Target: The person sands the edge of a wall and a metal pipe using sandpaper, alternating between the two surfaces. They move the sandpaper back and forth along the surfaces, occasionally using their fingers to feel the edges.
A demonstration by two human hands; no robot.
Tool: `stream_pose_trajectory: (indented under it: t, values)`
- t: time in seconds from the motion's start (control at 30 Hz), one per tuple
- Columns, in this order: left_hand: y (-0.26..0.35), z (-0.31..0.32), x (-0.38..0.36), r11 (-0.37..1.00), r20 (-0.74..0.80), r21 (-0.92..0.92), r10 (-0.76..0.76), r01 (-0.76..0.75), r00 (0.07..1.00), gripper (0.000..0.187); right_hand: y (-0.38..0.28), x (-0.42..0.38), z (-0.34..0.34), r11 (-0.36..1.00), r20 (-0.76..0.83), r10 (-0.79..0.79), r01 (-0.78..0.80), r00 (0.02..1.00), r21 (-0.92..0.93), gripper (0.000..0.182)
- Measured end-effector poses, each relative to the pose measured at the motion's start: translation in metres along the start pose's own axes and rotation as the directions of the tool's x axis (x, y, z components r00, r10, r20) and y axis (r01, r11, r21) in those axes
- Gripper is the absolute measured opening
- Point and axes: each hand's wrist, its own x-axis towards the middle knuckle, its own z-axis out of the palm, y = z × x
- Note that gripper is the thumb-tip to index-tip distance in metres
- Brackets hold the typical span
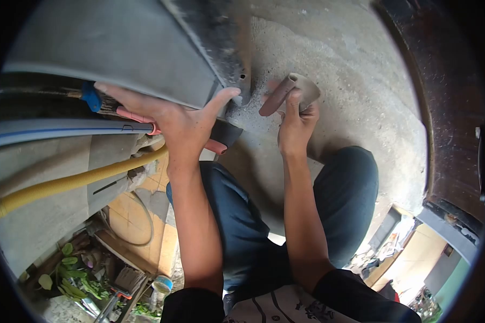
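Observation:
My right hand [298, 121] pinches a curled piece of brown sandpaper [277, 99] between thumb and fingers, close over the concrete floor. The sheet is rolled over on itself, its paler side turned to the right. At the lower edge of a smooth grey panel [118, 48], my left hand [183, 121] lies with its fingers stretched out to the left and its thumb spread toward the panel's corner. Beside that corner runs a dark, worn metal edge [221, 40] with a small hole in it.
Left of me run a grey pipe with a blue stripe [70, 130], a yellow corrugated hose [86, 177] and a pink pipe end [216, 146]. Leafy plants [78, 277] and a blue-rimmed can [162, 283] are at lower left. A dark brown door [461, 102] stands at right.

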Motion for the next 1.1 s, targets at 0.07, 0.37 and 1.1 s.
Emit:
stream_pose_trajectory:
  t: [0.07,0.37,1.1]
  values:
    - [0.010,-0.007,0.004,0.988,0.155,0.026,-0.157,0.155,0.975,0.133,0.012,-0.004,-0.005,1.000,0.004,0.015,-0.015,1.000,-0.009,0.041]
    - [0.014,-0.011,0.002,0.987,0.205,0.103,-0.145,0.126,0.968,0.104,0.050,-0.023,-0.004,0.876,0.165,-0.271,0.314,0.948,-0.367,0.037]
    - [-0.007,-0.016,0.011,0.905,0.235,0.273,0.267,-0.327,0.935,0.104,0.073,-0.009,0.035,0.627,0.023,-0.705,0.638,0.709,-0.447,0.029]
